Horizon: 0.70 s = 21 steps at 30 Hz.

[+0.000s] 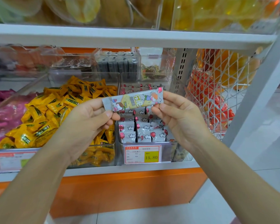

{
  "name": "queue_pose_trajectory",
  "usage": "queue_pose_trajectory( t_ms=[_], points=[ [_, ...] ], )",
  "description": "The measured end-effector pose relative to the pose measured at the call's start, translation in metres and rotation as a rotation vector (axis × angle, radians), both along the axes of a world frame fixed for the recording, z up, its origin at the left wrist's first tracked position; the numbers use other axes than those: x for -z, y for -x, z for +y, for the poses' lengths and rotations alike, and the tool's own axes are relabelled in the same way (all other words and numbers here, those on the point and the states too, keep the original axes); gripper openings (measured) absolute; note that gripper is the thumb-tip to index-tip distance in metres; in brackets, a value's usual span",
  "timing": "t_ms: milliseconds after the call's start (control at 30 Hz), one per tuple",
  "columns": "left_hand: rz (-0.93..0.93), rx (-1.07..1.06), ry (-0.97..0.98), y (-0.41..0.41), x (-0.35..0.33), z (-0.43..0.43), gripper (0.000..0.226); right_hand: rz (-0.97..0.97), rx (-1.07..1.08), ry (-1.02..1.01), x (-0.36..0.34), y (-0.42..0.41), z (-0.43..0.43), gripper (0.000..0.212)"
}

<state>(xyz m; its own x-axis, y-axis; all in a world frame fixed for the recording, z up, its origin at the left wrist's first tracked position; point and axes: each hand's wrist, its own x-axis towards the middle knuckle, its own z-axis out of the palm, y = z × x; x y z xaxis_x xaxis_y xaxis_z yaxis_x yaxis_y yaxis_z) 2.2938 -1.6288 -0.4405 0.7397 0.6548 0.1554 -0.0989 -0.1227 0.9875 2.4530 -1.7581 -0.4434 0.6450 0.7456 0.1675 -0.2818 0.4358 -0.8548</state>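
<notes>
The left hand [90, 117] and right hand [176, 113] pinch opposite crimped ends of a long, glossy snack wrapper [132, 99], held level above a clear plastic bin [120, 143] of matching packets; crinkly yellow packets [55, 113] fill the neighbouring bin.

head-worn view, down, close to shelf [136, 38]

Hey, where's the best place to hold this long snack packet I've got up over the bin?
By its two short ends, one from each side, as the left hand and right hand do now. The snack packet is long and flat, and its crimped end seals give each grip a flat tab.
</notes>
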Motion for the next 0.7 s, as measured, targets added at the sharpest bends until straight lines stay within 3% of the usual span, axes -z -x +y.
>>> queue_pose_trajectory(
  t_ms=[167,300,467,567,633,700],
  points=[
    [0.005,-0.012,-0.049,0.0011,-0.0002,0.0013,0.033,-0.063,-0.010,0.044,-0.0016,0.0012,0.0002,0.014],
    [0.035,0.005,-0.119,0.0026,0.0003,0.0019,0.034,-0.237,0.074,0.157,-0.0005,0.0015,0.0006,0.005],
    [0.029,0.008,-0.124,0.0043,0.0003,0.0014,0.038,-0.360,0.119,0.146,-0.0023,-0.0011,-0.0019,0.017],
    [-0.023,0.027,0.009,0.0023,-0.0015,0.0004,0.041,-0.466,0.136,0.152,-0.0026,0.0003,-0.0026,0.022],
    [-0.071,0.017,0.071,0.0010,-0.0032,-0.0014,0.031,-0.474,0.110,0.136,-0.0029,0.0015,-0.0026,0.022],
    [-0.072,-0.051,0.030,0.0006,-0.0026,-0.0019,0.036,-0.438,0.056,0.101,-0.0032,0.0025,-0.0022,0.018]
  ],
)
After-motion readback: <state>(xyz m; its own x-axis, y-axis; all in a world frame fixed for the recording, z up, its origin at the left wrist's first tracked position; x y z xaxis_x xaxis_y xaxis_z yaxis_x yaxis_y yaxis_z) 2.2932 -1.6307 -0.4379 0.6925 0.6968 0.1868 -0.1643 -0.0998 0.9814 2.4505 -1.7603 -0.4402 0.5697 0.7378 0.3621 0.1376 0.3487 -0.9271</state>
